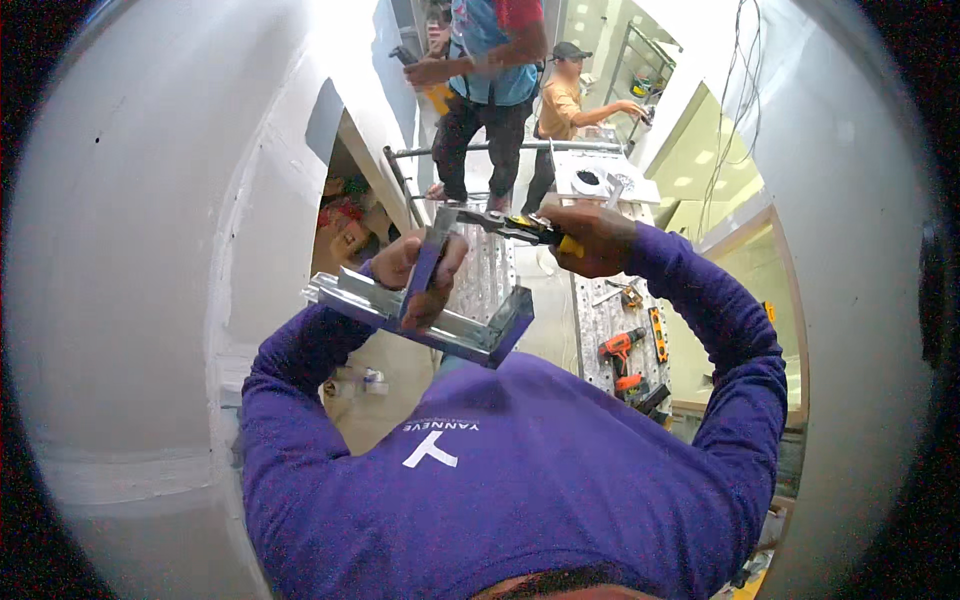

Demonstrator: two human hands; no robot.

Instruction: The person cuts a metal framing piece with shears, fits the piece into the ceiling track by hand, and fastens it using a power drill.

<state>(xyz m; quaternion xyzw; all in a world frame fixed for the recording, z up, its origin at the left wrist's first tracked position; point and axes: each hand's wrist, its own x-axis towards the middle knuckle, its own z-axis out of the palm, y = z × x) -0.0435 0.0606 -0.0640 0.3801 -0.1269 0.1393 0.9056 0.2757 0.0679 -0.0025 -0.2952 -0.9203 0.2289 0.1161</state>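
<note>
My left hand (pixel 432 272) is closed around a shiny bent metal channel (pixel 455 342) in front of my chest. One end of the channel turns up at the right. A narrow metal strip (pixel 425 262) rises through the left fingers; whether it is one piece with the channel, I cannot tell. In my right hand (pixel 592 238) is a pair of tin snips (pixel 515 228) with black and yellow handles. Its jaws point left and meet the strip's upper end; whether they are closed on the metal is not clear.
Metal scaffold planks (pixel 590 310) stretch ahead, carrying an orange drill (pixel 622 345) and a small level (pixel 658 335). A person in blue (pixel 497 75) stands ahead; another in tan (pixel 562 105) reaches right. A pale wall (pixel 150 250) rises at left; wires (pixel 735 110) hang at right.
</note>
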